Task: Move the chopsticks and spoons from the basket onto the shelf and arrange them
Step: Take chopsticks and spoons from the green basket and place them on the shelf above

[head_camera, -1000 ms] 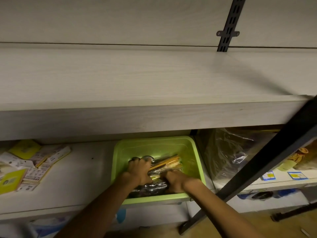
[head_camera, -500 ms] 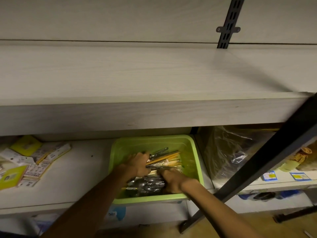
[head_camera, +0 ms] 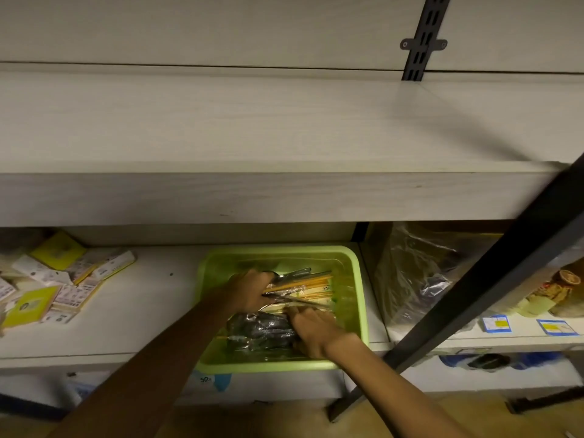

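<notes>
Light: dim, warm, yellowish.
Shadow: dark under the pale wood-grain shelf board.
Blur: slight softness throughout.
Edges: wide-angle bending.

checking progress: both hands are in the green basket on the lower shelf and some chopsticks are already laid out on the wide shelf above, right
Not quite. The head view shows both hands, left hand and right hand, in the green basket on the lower shelf, but the wide shelf above has no chopsticks on it. The chopsticks are still in the basket.
</notes>
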